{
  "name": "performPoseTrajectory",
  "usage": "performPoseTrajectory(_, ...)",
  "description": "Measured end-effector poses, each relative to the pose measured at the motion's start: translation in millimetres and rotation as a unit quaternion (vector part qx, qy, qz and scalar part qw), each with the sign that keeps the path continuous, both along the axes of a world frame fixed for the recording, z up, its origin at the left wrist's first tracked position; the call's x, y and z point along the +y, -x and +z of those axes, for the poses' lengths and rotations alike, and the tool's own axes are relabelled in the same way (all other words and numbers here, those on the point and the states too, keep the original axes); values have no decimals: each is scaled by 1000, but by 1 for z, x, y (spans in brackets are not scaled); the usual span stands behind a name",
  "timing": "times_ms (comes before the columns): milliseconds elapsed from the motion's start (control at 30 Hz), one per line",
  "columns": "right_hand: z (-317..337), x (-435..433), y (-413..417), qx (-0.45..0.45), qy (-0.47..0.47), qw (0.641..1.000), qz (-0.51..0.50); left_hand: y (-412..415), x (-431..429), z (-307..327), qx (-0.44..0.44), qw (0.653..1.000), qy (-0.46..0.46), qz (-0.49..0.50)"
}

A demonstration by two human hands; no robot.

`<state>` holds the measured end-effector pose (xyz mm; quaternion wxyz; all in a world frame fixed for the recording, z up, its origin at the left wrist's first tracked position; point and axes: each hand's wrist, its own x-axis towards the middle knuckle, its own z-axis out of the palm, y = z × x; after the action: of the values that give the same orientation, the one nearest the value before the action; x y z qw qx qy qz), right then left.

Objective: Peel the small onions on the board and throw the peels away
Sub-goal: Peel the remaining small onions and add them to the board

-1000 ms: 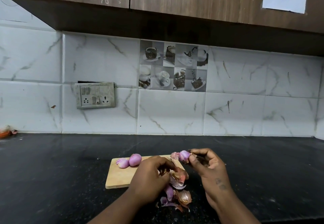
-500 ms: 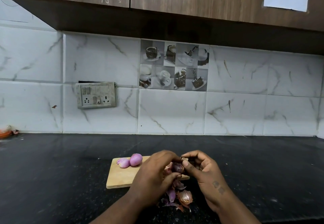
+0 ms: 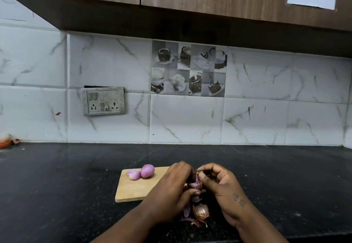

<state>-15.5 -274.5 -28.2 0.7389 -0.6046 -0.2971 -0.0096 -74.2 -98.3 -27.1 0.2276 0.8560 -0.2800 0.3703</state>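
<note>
A small wooden board [image 3: 133, 189] lies on the black counter. Two peeled purple onions [image 3: 147, 170] sit side by side at its far left corner. My left hand [image 3: 169, 191] and my right hand [image 3: 221, 187] meet just above the board's right end, both pinching one small onion [image 3: 195, 183] that is mostly hidden between the fingers. My right thumb presses on its top. A heap of loose purple and brown peels [image 3: 200, 211] lies on the counter below the hands, partly covered by my left hand.
The black counter [image 3: 57, 185] runs left and right of the board. An orange object [image 3: 5, 142] sits at the far left by the tiled wall. A switch and socket plate [image 3: 103, 101] is on the wall. Wooden cabinets hang overhead.
My right hand brought the onion down and left to meet my left hand, which rose from the peel heap. Both hands now close around it.
</note>
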Motion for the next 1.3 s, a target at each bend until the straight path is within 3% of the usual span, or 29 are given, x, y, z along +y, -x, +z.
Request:
performPoseTrajectory(533,-4,7,-3,54,-34,998,-18,-6,-7,-2,-30,995,-80,44)
performPoseTrajectory(833,0,6,-3,146,-88,984,-43,0,-13,2,-83,976,-172,100)
performPoseTrajectory(967,4,2,0,139,-93,985,-38,0,-12,1,-92,980,-134,119)
performPoseTrajectory(1133,8,0,7,86,-72,994,19,0,-6,0,-66,994,4,91)
performPoseTrajectory(1300,6,0,5,111,-87,990,9,1,-2,2,-79,991,-3,106)
